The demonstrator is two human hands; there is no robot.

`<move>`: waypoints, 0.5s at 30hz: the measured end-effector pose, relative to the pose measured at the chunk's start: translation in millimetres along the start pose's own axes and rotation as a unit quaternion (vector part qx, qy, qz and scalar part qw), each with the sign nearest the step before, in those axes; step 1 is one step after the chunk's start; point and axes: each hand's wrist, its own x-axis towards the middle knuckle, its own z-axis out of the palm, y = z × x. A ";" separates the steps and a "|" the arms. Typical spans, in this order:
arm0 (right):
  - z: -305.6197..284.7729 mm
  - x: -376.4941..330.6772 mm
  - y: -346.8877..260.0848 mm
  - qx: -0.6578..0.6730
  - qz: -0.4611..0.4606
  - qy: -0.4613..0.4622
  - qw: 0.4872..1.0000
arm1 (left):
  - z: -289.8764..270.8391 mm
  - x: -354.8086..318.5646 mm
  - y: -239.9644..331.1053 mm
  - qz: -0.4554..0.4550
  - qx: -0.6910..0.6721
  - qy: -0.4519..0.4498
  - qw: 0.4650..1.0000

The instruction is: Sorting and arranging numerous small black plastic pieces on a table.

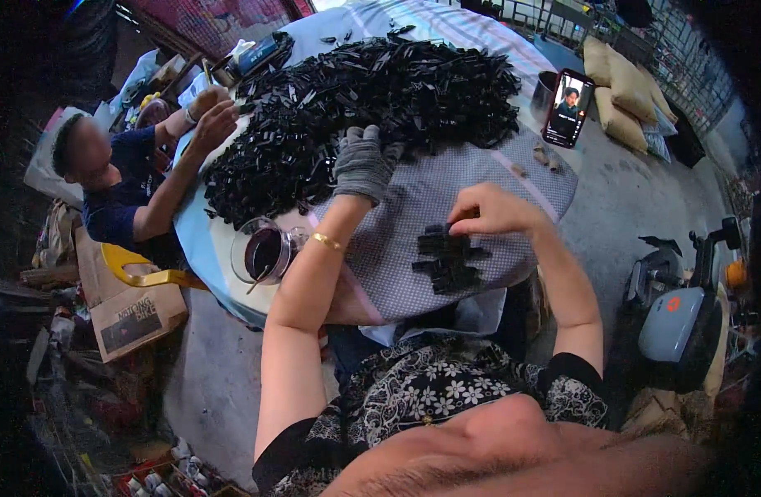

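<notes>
Gloved left hand [363, 163] rests open-fingered on the black parts heap [372, 95]; right hand [490, 210] fingers pinch one small black piece [441, 229]

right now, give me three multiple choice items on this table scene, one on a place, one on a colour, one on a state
1. Where does the phone stand?
A. at the table's far right edge
B. in the glass jar
C. on the floor

2. What colour is the glove on the left hand?
A. yellow
B. grey
C. red

3. What is the right hand doing?
A. hanging off the table
B. pinching at the small stack of black pieces
C. holding the phone

Answers:
1 A, it is propped beside the big black pile.
2 B, the knit glove is grey.
3 B, its fingertips meet on the stack's top piece.
</notes>
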 end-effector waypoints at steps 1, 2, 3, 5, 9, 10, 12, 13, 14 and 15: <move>-2.9 4.1 2.1 -0.001 0.000 0.000 1.000 | 5.3 0.7 -0.5 0.009 0.064 -0.003 0.998; -5.8 9.6 5.9 0.031 0.028 0.016 0.999 | 10.4 1.0 -0.9 0.017 0.128 -0.006 0.992; -9.5 16.0 9.7 0.063 0.056 0.032 0.996 | 16.0 1.7 0.0 -0.007 0.128 -0.042 0.991; -13.3 33.3 26.2 -0.126 0.011 0.216 0.968 | 18.1 3.9 10.2 -0.001 0.121 -0.074 0.990; -10.3 69.5 38.0 -0.309 0.052 0.243 0.918 | 16.7 -0.4 12.8 0.076 0.130 -0.100 0.984; -6.7 74.5 46.5 -0.369 0.075 0.207 0.903 | 9.7 -3.6 22.8 0.071 0.088 -0.071 0.991; -3.7 81.3 50.0 -0.377 0.064 0.229 0.895 | 9.2 -7.4 15.8 0.123 0.070 -0.027 0.990; -5.2 81.1 48.6 -0.382 0.051 0.227 0.894 | 4.1 -10.2 19.6 0.147 0.063 0.011 0.987; -6.8 80.2 47.5 -0.387 0.039 0.225 0.893 | 0.9 -10.9 23.8 0.148 0.042 -0.028 0.988; -7.7 76.6 47.2 -0.387 0.040 0.226 0.893 | -1.1 -11.7 28.5 0.148 0.020 -0.067 0.986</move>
